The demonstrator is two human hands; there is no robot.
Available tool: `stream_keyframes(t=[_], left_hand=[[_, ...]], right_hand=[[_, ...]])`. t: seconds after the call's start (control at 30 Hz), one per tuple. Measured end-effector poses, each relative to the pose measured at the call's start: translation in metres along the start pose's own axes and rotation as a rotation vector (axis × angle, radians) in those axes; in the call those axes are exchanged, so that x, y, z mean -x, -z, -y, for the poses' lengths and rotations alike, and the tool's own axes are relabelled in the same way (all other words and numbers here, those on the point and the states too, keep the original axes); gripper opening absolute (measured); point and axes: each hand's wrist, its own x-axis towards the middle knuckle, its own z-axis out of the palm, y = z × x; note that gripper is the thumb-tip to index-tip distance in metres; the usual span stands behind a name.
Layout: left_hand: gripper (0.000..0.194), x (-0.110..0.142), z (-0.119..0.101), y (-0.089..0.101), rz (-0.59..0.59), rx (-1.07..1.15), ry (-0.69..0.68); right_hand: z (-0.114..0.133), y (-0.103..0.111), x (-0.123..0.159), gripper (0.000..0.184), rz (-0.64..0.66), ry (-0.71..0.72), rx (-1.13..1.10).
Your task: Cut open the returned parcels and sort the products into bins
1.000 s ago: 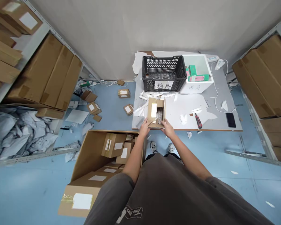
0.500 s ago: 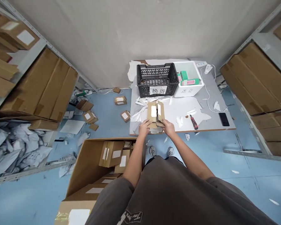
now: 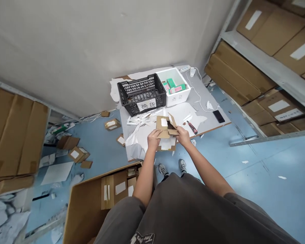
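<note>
Between my two hands is a small brown cardboard box [image 3: 163, 143] with white labels, at the front edge of the table. Its top flaps stand partly apart, and a dark gap shows between them. My left hand [image 3: 154, 139] grips the flap on the left. On the other side, my right hand [image 3: 182, 135] is closed on the right flap. What lies inside the box cannot be made out. A red and black utility knife [image 3: 192, 127] lies on the table just right of my right hand.
Behind the box stand a black plastic crate [image 3: 142, 93] and a white foam box [image 3: 178, 98] holding green and pink packages. Torn paper and a phone [image 3: 219, 116] lie on the table [image 3: 205, 98]. A large carton [image 3: 83, 203] with boxes is at my left; shelves [image 3: 264, 61] rise at right.
The view has turned to the right. The flaps of the cardboard box have spread further apart, widening the gap, with both hands still on it.
</note>
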Motion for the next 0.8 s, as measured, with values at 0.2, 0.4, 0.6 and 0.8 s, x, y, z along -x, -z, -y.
stream_keyframes(t=[0.2, 0.4, 0.6, 0.8], left_hand=[[0.055, -0.063, -0.073, -0.037, -0.025, 0.008, -0.171], [0.049, -0.123, -0.187, -0.126, -0.027, 0.078, -0.374], [0.057, -0.154, -0.333, -0.268, 0.143, 0.215, -0.545], [0.057, -0.148, -0.462, -0.404, 0.378, 0.333, -0.676]], right_hand=[[-0.043, 0.077, -0.005, 0.022, -0.248, -0.038, 0.053], [-0.135, 0.181, 0.014, 0.015, -0.432, -0.105, 0.12], [-0.257, 0.305, 0.091, 0.014, -0.582, -0.304, 0.227], [-0.354, 0.387, 0.188, 0.018, -0.703, -0.563, 0.269]])
